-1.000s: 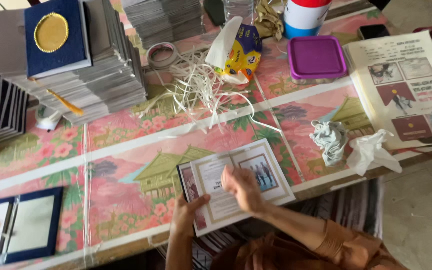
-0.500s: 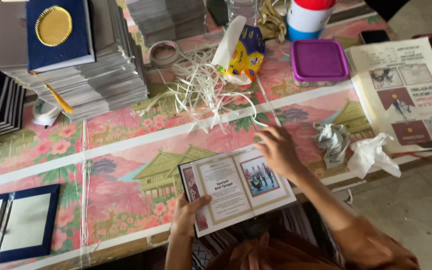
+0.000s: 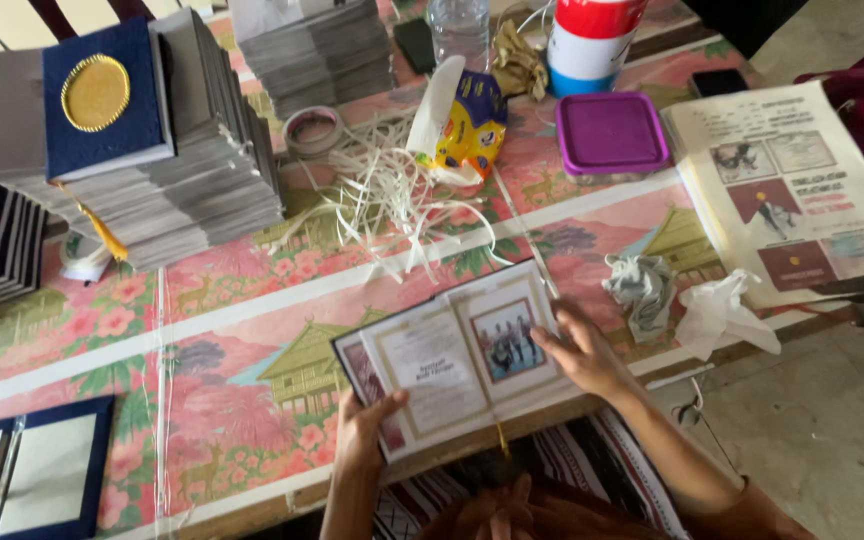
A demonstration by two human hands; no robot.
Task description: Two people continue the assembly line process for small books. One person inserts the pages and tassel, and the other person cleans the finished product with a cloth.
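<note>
We see the open booklet (image 3: 457, 355) at the near edge of the bench (image 3: 202, 310); our left hand (image 3: 364, 425) grips its lower left corner, our right hand (image 3: 582, 350) lies flat on its right page (fingers spread); it looks light and stiff-covered, best held by its 2 outer edges.

Glossy paper booklet (image 3: 457, 355), matt printed tablecloth (image 3: 232, 300), smooth purple plastic lid (image 3: 610, 132).

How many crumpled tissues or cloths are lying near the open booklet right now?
2: a grey crumpled cloth just right of the right hand, and a white crumpled tissue beside it near the table edge. More may lie hidden under the paper strips.
</note>
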